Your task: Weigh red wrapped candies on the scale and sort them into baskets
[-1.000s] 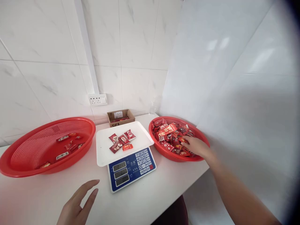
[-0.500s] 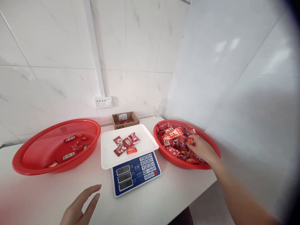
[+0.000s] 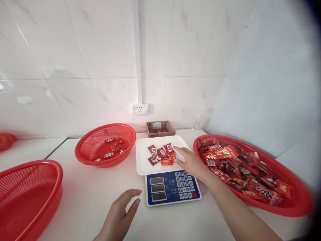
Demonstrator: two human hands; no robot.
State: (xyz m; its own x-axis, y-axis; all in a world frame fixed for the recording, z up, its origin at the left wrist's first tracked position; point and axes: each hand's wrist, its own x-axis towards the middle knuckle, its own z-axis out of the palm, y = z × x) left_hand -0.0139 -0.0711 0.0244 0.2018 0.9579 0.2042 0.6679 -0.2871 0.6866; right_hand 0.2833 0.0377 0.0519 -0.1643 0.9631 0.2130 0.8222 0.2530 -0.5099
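My right hand (image 3: 192, 164) is over the white tray (image 3: 142, 169) of a digital scale (image 3: 173, 188). Its thumb and fingers are spread apart, and a small orange-red wrapped candy (image 3: 173, 156) lies by the fingertips. Several other wrapped candies, among them a dark red packet (image 3: 154, 159), sit grouped on the tray. Left of the scale's display, my left hand (image 3: 121, 209) hovers with thumb and fingers apart and nothing in it. A red basket (image 3: 298, 209) heaped with red-wrapped candies stands to the right, partly behind my right forearm.
Behind the scale is a small cardboard box (image 3: 173, 129) with red packets inside. A red mesh basket (image 3: 82, 150) holding a few candies stands to the left, and another red basket (image 3: 54, 190) is nearer at the left edge. A socket (image 3: 140, 109) is on the tiled wall.
My right hand has moved left from the candy basket to the scale tray, where another orange-red candy now shows. The view has turned left, bringing in the nearer red basket.
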